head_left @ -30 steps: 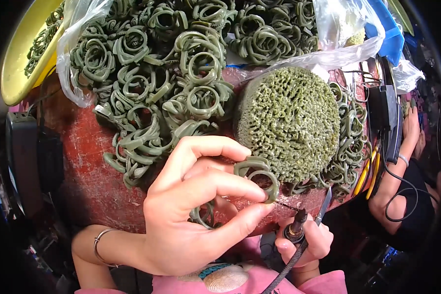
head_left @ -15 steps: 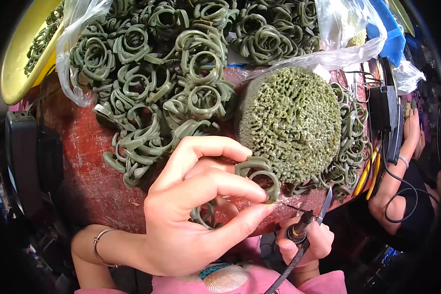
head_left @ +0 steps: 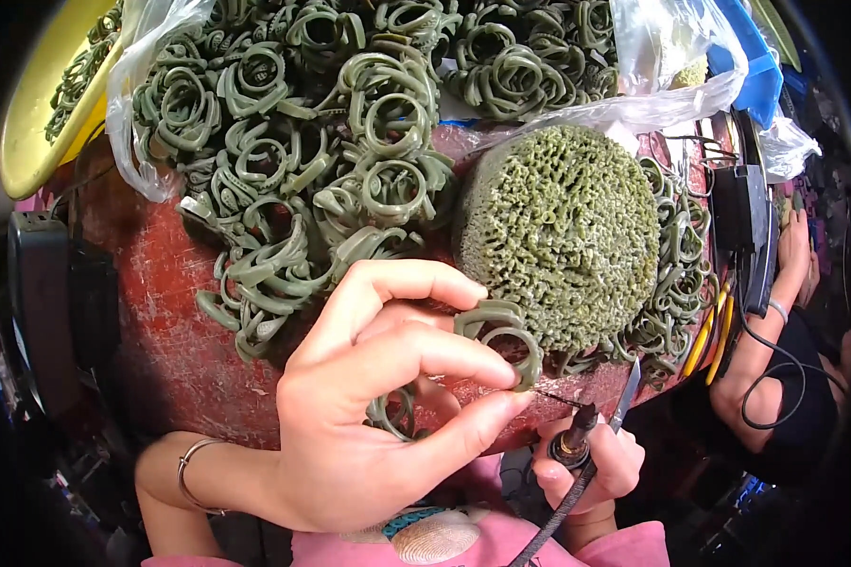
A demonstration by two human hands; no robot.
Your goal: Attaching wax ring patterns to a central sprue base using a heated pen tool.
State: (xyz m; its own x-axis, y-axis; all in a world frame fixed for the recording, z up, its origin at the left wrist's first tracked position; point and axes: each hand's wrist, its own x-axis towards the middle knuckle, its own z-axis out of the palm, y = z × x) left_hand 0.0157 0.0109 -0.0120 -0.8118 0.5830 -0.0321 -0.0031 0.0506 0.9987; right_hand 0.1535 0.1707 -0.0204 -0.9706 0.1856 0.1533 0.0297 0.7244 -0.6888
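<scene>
My left hand point(head_left: 378, 397) pinches a green wax ring point(head_left: 529, 359) between thumb and fingers, beside the round block. Another green piece point(head_left: 487, 317) sits against it under the index fingertip, and more rings point(head_left: 392, 413) are tucked in the palm. Below and to the right, my right hand point(head_left: 610, 463) grips a corded wax pen point(head_left: 573, 442), whose thin dark tip reaches to the lower edge of the pinched ring. Whether the tip touches the ring I cannot tell. A knife point(head_left: 627, 395) also sticks out of the right hand, its blade pointing up.
Many green rings point(head_left: 397, 194) are heaped on the red table point(head_left: 175, 321), partly on clear plastic. A round, rough-topped green block point(head_left: 567, 236) stands centre right, with more rings point(head_left: 681, 246) beside it. Yellow-handled tools point(head_left: 709, 331) and a co-worker's arm point(head_left: 761, 350) are at right.
The wax pen has shifted slightly left, its tip closer to the pinched ring. My left hand keeps its hold almost unchanged.
</scene>
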